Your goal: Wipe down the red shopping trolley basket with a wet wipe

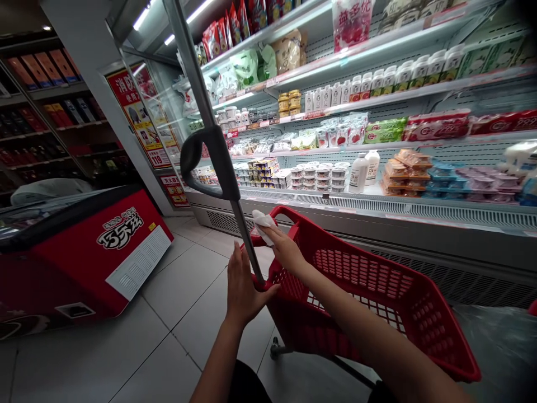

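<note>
A red plastic shopping basket point(369, 252) on a wheeled frame stands in front of me, its grey metal pole point(247, 240) rising from the near left corner. At that corner my left hand point(244, 285) rests by the foot of the pole, fingers stretched upward and thumb spread along the red rim. My right hand point(287, 249) reaches over the basket and presses a white cloth point(263, 223) near the red end rim, just right of the pole. Whether it is fabric or paper I cannot tell. Higher up, the pole carries a dark grey looped handle point(218, 162).
Behind the basket runs an open refrigerated shelf unit point(293, 198) with cups, bottles and packets. A red chest freezer point(92, 252) stands at the left on the tiled floor point(168, 358). Clear plastic sheeting point(495, 336) lies at the right. A caster point(274, 348) shows beneath the basket.
</note>
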The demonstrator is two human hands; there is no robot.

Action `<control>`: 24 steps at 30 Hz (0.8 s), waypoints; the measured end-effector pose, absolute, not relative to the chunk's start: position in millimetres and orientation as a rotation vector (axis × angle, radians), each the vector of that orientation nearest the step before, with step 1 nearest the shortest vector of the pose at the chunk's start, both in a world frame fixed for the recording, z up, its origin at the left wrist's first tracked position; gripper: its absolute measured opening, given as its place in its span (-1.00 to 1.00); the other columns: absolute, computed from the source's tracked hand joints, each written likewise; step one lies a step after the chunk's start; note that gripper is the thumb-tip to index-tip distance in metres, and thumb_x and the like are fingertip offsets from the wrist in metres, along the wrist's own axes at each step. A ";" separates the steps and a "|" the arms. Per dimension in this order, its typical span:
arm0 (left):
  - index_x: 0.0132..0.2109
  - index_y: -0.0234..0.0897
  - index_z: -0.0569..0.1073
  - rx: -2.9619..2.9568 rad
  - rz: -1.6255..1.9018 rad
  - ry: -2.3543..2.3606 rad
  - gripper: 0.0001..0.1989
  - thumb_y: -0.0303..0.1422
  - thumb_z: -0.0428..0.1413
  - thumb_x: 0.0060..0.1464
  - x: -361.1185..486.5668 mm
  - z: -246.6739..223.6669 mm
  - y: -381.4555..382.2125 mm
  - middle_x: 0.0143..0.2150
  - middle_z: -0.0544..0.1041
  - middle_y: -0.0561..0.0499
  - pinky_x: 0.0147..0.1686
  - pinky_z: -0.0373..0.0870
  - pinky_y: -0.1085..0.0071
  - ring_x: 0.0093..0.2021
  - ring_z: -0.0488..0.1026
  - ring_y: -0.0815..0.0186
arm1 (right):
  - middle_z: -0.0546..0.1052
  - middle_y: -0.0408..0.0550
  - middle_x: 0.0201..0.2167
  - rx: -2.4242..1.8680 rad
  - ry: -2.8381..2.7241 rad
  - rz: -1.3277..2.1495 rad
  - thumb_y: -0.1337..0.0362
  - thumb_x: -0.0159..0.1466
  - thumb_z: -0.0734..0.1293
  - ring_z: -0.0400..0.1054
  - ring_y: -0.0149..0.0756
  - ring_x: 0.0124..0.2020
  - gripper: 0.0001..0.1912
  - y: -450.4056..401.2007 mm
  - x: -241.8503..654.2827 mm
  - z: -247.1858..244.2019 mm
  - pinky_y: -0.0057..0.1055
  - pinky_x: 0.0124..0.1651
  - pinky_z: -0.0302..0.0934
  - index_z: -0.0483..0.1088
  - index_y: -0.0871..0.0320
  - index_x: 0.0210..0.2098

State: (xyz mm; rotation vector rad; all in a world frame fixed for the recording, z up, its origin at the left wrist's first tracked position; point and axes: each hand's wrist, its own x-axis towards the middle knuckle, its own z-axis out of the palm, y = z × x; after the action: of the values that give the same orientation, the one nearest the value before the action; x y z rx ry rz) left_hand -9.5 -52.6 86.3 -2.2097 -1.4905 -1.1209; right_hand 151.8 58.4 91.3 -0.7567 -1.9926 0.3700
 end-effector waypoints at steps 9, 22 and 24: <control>0.54 -0.14 -0.31 -2.197 -1.034 -1.677 0.29 0.03 0.36 -0.04 -9.3 97.9 -57.9 0.58 -0.33 -0.30 0.33 0.19 -0.23 0.53 -0.15 -0.24 | 0.36 0.08 0.36 -0.484 -2.344 0.072 0.34 0.45 0.25 0.13 -0.18 0.43 -0.45 65.3 107.2 69.6 -0.06 0.49 -0.01 0.22 0.11 0.41; 0.54 -0.14 -0.20 -2.401 -0.767 -1.419 0.33 0.18 0.36 -0.15 -26.4 104.6 -19.9 0.56 -0.10 -0.31 0.35 0.17 -0.16 0.53 -0.10 -0.20 | 0.36 0.00 0.37 -0.739 -2.267 0.493 0.50 0.36 0.13 0.21 -0.09 0.39 -0.40 57.3 173.7 78.0 -0.01 0.38 0.18 0.34 0.05 0.33; 0.54 -0.13 -0.22 -2.418 -0.766 -1.446 0.36 0.15 0.38 -0.17 -26.7 107.4 -20.8 0.56 -0.08 -0.31 0.36 0.15 -0.15 0.53 -0.09 -0.19 | 0.50 -0.08 0.24 -0.651 -2.290 0.653 0.48 0.37 0.16 0.33 -0.11 0.29 -0.47 32.6 175.3 73.0 0.00 0.39 0.15 0.44 0.01 0.23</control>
State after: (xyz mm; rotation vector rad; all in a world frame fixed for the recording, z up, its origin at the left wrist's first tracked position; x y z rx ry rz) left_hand -26.7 -20.8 107.4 -2.4180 -1.4456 -0.7657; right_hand 175.3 32.6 73.0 -0.6508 -2.2905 0.6529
